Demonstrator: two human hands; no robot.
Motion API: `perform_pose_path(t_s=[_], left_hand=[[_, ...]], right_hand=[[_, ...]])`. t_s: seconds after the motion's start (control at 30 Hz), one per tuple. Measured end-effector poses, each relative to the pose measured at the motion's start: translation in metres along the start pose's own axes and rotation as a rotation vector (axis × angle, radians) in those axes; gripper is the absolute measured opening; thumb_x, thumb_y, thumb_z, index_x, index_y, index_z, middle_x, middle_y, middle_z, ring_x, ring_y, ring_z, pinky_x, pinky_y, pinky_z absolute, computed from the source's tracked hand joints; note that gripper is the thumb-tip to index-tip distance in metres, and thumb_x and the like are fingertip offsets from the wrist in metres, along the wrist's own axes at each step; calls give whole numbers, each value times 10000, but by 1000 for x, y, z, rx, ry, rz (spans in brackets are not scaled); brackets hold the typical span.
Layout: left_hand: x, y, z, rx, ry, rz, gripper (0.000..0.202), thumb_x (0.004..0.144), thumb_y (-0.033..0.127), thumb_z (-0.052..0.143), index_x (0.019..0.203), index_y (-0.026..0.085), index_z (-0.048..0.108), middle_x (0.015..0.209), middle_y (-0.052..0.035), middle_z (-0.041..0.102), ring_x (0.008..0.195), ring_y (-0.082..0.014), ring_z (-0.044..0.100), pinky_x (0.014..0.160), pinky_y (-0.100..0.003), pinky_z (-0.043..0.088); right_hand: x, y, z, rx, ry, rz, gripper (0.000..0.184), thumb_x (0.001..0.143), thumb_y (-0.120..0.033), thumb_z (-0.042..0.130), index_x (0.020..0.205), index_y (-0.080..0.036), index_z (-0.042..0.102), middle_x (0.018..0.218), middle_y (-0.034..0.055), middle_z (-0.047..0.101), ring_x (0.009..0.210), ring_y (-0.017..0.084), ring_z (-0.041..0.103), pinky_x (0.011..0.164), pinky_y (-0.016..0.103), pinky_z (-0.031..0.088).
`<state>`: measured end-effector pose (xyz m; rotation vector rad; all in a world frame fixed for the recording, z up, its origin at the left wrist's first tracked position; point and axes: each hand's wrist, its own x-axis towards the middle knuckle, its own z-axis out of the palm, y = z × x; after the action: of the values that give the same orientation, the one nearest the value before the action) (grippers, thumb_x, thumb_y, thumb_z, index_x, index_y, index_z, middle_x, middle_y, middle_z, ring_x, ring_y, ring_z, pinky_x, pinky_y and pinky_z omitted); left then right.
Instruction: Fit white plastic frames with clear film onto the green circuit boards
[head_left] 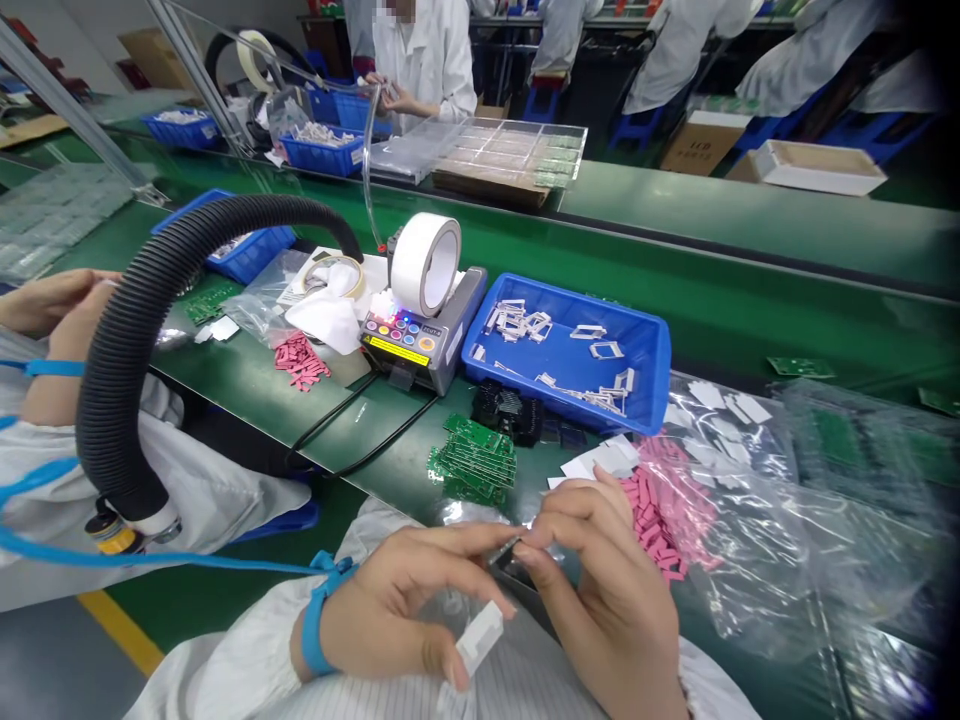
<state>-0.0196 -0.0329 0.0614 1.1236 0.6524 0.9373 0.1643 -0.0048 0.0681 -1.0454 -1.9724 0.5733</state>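
In the head view, my left hand (pixel 397 600) wears a blue wrist strap (pixel 313 630). Its thumb and a finger hold a small white rectangular piece (pixel 480 640), while its index finger reaches to a small dark flat part (pixel 507 562). My right hand (pixel 607 590) pinches that dark part between thumb and fingertips, which partly hide it. Just beyond my hands lies a stack of green circuit boards (pixel 476 460). White flat pieces (pixel 600 460) and a heap of pink strips (pixel 656 510) are by my right hand.
A blue bin (pixel 652 400) with white frames stands beyond the boards, beside a tape dispenser (pixel 420 350). A black ribbed hose (pixel 112 370) arches at left near a co-worker's hands (pixel 60 310). Clear plastic bags (pixel 810 560) cover the right side. Pink pieces (pixel 300 360) lie left.
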Motion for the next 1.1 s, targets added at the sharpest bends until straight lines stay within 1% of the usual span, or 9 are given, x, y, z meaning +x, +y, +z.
perform_pose_path(t_s=[0.27, 0.43, 0.6, 0.7, 0.77, 0.9, 0.97, 1.03, 1.1], left_hand=[[-3, -8, -4, 31, 14, -8, 377, 713, 461, 658, 996, 225, 733, 1296, -150, 574, 1217, -348, 497, 1024, -465, 337], [-3, -22, -5, -138, 154, -78, 347, 674, 455, 711, 905, 200, 753, 1282, -145, 582, 1206, -338, 499, 1011, -429, 353], [-1, -33, -11, -505, 329, -134, 377, 672, 484, 709, 851, 154, 738, 1270, -141, 574, 1149, -310, 536, 937, -393, 432], [-3, -36, -18, -621, 393, -142, 324, 690, 435, 714, 855, 157, 733, 1256, -123, 586, 1148, -286, 534, 902, -362, 459], [-4, -36, -20, -692, 396, -167, 332, 691, 454, 706, 844, 161, 733, 1224, -124, 604, 1126, -285, 544, 862, -360, 477], [-4, -32, -17, -754, 323, -200, 324, 660, 454, 731, 796, 160, 732, 1188, -122, 615, 1091, -293, 550, 857, -393, 473], [-4, -29, -13, -753, 278, -185, 305, 645, 437, 746, 778, 163, 731, 1109, -107, 640, 1057, -297, 562, 849, -410, 471], [-3, -27, -10, -735, 266, -169, 307, 637, 439, 750, 772, 164, 729, 964, -85, 662, 978, -283, 588, 799, -393, 478], [-4, -27, -8, -709, 290, -168, 314, 632, 441, 753, 779, 165, 729, 833, -63, 656, 864, -241, 601, 736, -352, 472]], right_hand=[[1, 3, 5, -59, -57, 1, 130, 855, -130, 509, 784, -238, 503, 730, -16, 543, 768, 173, 512, 952, 454, 262], [1, 5, 11, -179, -59, -71, 135, 872, -117, 459, 801, -226, 495, 757, -11, 548, 770, 162, 495, 950, 463, 239], [-9, 12, 14, -90, -351, 29, 173, 907, -165, 402, 751, -210, 459, 742, 4, 534, 722, 153, 512, 681, 307, 378], [-24, 33, 27, -296, -529, 74, 220, 862, -72, 396, 703, -178, 504, 703, 21, 548, 623, 138, 518, 573, 268, 372], [-31, 46, 33, -443, -578, 56, 252, 820, -15, 395, 675, -159, 542, 662, 32, 557, 550, 135, 505, 526, 270, 353], [-20, 38, 18, -337, -475, 17, 141, 886, -162, 459, 915, -163, 597, 774, 46, 610, 656, 160, 574, 552, 269, 418], [-5, 21, 5, -222, -357, -77, 229, 894, -294, 512, 1091, -183, 551, 904, 63, 630, 801, 179, 593, 648, 292, 459], [10, 5, -2, -187, -293, -193, 308, 880, -361, 544, 1135, -188, 537, 991, 84, 636, 904, 199, 578, 747, 338, 451], [21, -6, -1, -221, -296, -258, 265, 882, -352, 548, 1100, -203, 572, 1028, 84, 645, 953, 210, 561, 840, 396, 402]])
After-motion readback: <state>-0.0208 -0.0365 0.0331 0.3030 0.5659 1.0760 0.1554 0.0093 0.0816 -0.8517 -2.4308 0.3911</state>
